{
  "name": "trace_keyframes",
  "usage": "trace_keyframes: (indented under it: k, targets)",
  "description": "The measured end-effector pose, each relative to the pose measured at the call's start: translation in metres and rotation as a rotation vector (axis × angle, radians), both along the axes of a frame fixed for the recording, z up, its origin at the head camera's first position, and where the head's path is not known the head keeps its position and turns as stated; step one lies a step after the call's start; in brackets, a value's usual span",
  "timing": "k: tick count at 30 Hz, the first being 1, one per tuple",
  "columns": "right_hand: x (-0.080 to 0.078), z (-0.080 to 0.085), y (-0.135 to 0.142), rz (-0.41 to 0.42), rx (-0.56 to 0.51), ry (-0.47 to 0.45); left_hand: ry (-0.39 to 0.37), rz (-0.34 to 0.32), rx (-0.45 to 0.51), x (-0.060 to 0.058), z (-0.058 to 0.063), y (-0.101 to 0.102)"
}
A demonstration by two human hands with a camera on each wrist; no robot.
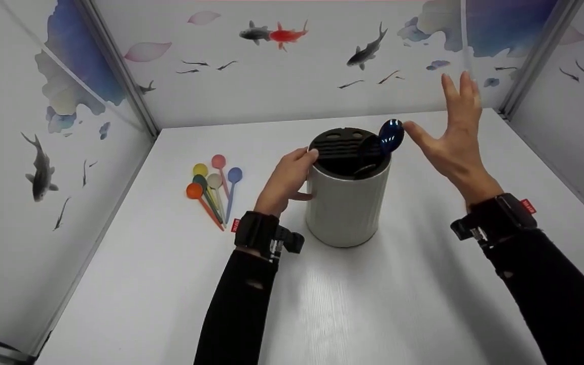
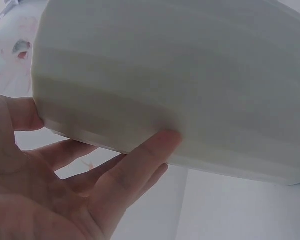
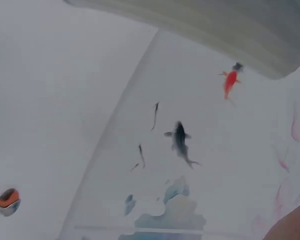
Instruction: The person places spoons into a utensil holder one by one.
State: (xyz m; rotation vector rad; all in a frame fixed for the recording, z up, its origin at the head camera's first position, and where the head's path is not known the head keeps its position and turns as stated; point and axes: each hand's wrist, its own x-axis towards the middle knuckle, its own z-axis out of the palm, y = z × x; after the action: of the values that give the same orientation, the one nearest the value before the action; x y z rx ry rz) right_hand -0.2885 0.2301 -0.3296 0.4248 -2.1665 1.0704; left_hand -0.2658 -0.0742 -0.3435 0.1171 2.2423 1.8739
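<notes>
A cream utensil holder (image 1: pixel 345 208), round and upright on the white table, has a black slotted lid (image 1: pixel 340 147). My left hand (image 1: pixel 288 177) holds its left side, thumb at the lid's rim. In the left wrist view, the left hand's fingers (image 2: pixel 135 165) lie against and around the ribbed wall. A shiny dark blue spoon (image 1: pixel 392 136) stands in the right side of the lid, bowl up. Beside it my right hand (image 1: pixel 454 137) is raised with fingers spread, thumb tip right at the spoon's bowl. Only a sliver of the right hand shows in its wrist view.
Several coloured toy-like spoons, among them an orange spoon (image 1: pixel 194 191) and a blue spoon (image 1: pixel 234 176), lie fanned out left of the holder. White walls (image 1: pixel 322 76) with painted fish enclose the table (image 1: pixel 170 304). An orange and grey-blue object (image 3: pixel 7 201) shows in the right wrist view.
</notes>
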Motion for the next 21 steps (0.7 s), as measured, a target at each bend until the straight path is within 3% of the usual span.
trace_keyframes:
  k: [11,21]
  targets:
    - [-0.017,-0.047,0.062,-0.270,0.133,-0.237,0.004,-0.012,0.009,0.000,-0.001,-0.001]
    - [-0.014,-0.090,0.101,-0.341,0.186,-0.445,-0.010,-0.004,0.007,-0.001,-0.001,0.001]
